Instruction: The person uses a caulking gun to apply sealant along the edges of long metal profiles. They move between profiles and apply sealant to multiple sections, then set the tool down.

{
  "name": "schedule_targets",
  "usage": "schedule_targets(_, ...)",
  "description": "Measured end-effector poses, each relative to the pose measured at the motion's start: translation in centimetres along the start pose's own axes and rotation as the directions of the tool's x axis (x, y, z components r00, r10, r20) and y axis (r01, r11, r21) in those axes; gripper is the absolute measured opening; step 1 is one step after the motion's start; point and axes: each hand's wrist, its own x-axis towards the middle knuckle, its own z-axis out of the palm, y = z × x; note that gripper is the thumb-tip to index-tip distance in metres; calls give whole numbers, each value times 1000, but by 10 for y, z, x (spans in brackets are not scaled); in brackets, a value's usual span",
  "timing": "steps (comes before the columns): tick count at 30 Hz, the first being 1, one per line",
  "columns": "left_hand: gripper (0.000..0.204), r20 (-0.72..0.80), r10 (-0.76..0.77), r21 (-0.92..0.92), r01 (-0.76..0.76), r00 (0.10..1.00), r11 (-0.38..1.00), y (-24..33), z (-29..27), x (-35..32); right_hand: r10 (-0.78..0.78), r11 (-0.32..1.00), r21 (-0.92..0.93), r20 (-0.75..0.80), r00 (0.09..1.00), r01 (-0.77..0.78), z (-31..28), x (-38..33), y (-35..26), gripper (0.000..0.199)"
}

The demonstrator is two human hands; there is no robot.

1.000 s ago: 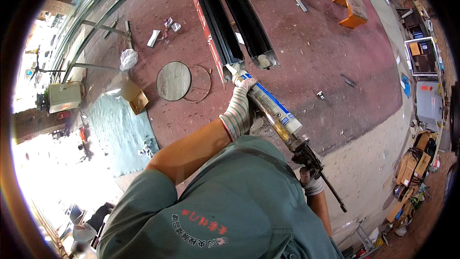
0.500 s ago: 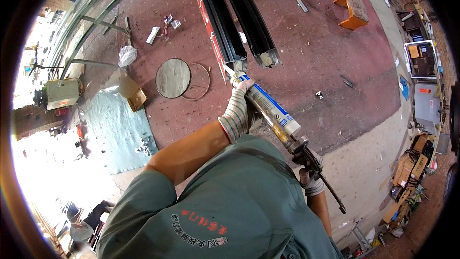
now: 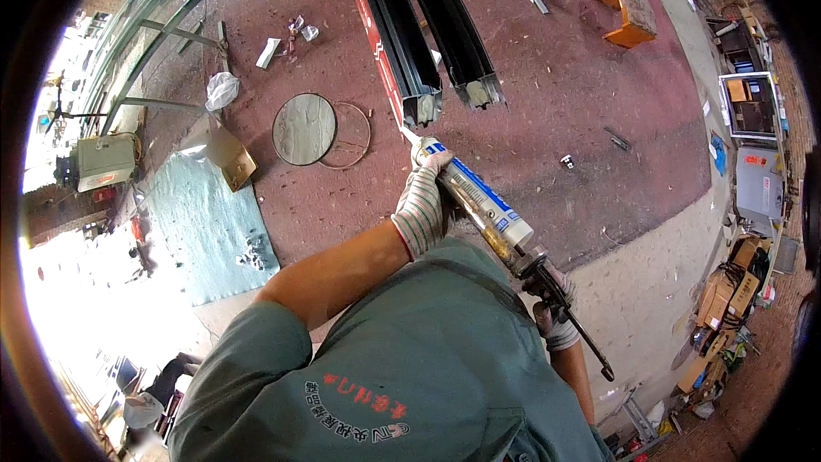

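Clock set on the worker's left hand, 12 straight ahead. Worker in a grey-green shirt (image 3: 385,359), both hands in striped gloves.

Left hand (image 3: 421,197): curled round the front of a white-and-blue tube (image 3: 487,192), thumb laid along its top; the undersides of the fingers are hidden. Tube sits in a caulk gun (image 3: 500,246), slanting across the worker's front, its nozzle (image 3: 408,133) aimed between 10 and 11.

Right hand (image 3: 560,291), near 5: closed about the gun's handle, partly hidden behind it. How far the trigger is squeezed, I cannot tell. A hooked rod (image 3: 594,351) sticks out past this hand, toward 5.

At 12, two black bars (image 3: 393,26) run away side by side, with a red-and-white strip (image 3: 369,26) along the left one. Nozzle tip just beside that bar's near end; contact cannot be made out.

About the floor (image 3: 547,128): grey disc (image 3: 304,130) at 10, carton (image 3: 239,167) between 9 and 10, pale blue sheet (image 3: 205,222) at 9, orange stool (image 3: 631,21) between 1 and 2.
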Motion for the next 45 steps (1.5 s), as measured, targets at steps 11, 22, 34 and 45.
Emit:
schedule_targets(11,70,-1,-6,-3,6,1000,1000,-17,-15,6,4,997,78,8,1000,-4,-1,-8,1,64)
schedule_targets(22,42,21,0,-107,2,1000,994,-2,6,-10,-73,994,-80,47,996,77,-7,0,-3,60)
schedule_targets(34,63,0,-9,-69,9,1000,998,-16,-11,1,-25,1000,11,77,997,24,-13,3,-7,57)
schedule_targets(45,50,-38,-13,19,14,999,1000,-4,17,7,-87,992,81,-76,993,93,-4,0,-1,59)
